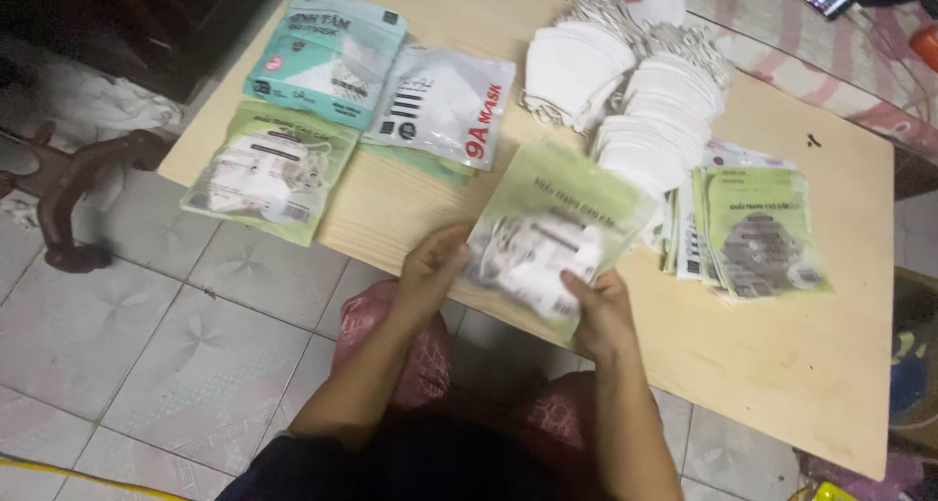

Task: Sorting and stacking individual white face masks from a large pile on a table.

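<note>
Person under observation, seen from above. Both forearms bare from elbow to wrist; no sleeves reach them. No watch, bracelet or ring visible on left hand (430, 266) or right hand (601, 315). No gloves. Nails short, unpainted as far as can be told; picture blurred at the fingers. Upper body in a dark garment, near black, showing at the bottom edge; its cut cannot be told. Legs covered in pink-red patterned cloth (405, 349), a light print on it, pattern too blurred to read.
</note>
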